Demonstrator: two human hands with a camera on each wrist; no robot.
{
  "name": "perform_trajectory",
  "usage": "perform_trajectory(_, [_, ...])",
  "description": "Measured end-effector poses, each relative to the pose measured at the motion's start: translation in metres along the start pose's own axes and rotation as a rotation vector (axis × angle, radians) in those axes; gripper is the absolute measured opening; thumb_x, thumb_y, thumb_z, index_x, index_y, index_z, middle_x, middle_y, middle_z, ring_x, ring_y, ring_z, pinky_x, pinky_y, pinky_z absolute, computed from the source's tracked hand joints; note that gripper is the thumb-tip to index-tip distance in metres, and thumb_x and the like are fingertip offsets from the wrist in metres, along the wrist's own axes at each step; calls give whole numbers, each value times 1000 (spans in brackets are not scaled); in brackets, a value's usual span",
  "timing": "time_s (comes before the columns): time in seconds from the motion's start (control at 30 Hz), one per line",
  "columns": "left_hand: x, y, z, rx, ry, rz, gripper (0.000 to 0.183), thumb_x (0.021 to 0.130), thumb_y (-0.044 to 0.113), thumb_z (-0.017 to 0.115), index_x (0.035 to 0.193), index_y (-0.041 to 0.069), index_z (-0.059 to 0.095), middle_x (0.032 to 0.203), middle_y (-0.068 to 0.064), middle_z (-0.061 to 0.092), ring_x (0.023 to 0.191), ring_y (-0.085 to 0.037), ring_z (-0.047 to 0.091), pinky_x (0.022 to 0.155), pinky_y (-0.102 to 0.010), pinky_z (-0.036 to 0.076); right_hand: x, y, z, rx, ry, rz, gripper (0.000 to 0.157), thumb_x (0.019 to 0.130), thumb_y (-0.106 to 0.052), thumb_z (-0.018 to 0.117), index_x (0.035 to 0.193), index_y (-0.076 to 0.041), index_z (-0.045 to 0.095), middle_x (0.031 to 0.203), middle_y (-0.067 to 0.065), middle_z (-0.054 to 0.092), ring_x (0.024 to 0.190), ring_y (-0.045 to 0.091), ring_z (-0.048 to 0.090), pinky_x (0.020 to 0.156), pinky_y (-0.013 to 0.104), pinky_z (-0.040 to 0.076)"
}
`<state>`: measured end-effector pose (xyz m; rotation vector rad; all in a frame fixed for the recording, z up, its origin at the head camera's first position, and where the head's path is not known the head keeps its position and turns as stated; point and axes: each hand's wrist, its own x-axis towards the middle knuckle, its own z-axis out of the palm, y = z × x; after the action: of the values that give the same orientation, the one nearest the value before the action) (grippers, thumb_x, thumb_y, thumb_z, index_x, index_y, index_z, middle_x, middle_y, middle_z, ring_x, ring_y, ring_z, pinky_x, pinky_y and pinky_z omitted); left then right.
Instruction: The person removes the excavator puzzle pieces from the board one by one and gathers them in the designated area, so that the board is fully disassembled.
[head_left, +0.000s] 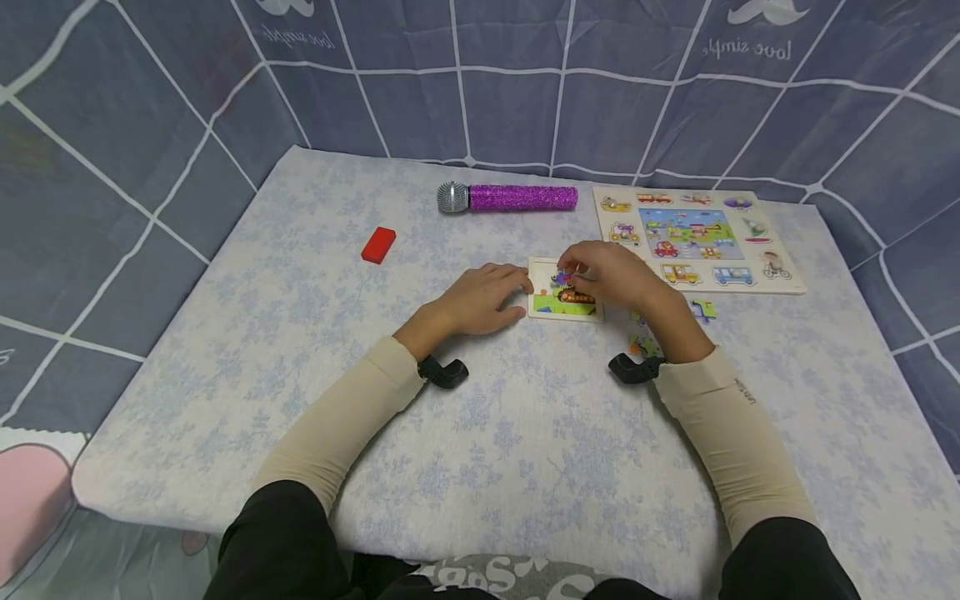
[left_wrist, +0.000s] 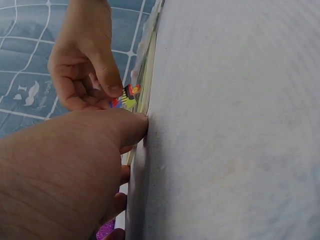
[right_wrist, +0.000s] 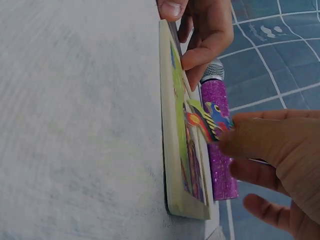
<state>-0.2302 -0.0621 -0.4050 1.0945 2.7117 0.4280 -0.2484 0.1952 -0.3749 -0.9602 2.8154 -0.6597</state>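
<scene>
A small wooden jigsaw board [head_left: 564, 316] lies on the table between the two hands, with a green strip and an orange tracked vehicle in its picture. My right hand [head_left: 618, 273] pinches a colourful puzzle piece [right_wrist: 207, 120] between thumb and fingers, tilted over the board. My left hand [head_left: 480, 300] rests at the board's left edge, fingers spread and fingertips right at its rim. Loose puzzle pieces [head_left: 702, 311] lie beside and partly under the right forearm.
A purple glitter microphone [head_left: 522, 198] lies behind the board. A red block [head_left: 378, 245] sits at the left. The larger vehicle puzzle board [head_left: 757, 282] lies at the back right. A grid-patterned curtain [head_left: 510, 108] hangs behind the table.
</scene>
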Motion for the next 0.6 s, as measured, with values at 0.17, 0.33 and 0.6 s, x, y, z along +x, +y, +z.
perform_trajectory(0.17, [0, 0, 1, 0, -3, 3, 39, 104, 36, 56, 139, 18, 53, 158, -6, 38, 143, -28, 36, 110, -48, 35, -6, 7, -13, -115, 138, -52, 21, 92, -5, 71, 113, -2, 70, 105, 12, 70, 90, 28, 64, 76, 46, 52])
perform_trajectory(0.33, [1, -1, 4, -3, -4, 0, 40, 104, 37, 56, 139, 19, 53, 159, -6, 37, 143, -28, 36, 109, -49, 35, -26, 17, -30, -26, 252, -73, 17, 90, 3, 69, 107, 0, 69, 102, 14, 70, 90, 31, 63, 76, 48, 49])
perform_trajectory(0.6, [2, -1, 3, 7, 3, -4, 39, 104, 36, 56, 139, 19, 52, 159, -6, 37, 143, -28, 35, 110, -48, 34, -91, 38, -40, -41, 183, -25, 15, 87, 5, 73, 95, -7, 71, 94, 4, 69, 85, 25, 63, 72, 45, 49])
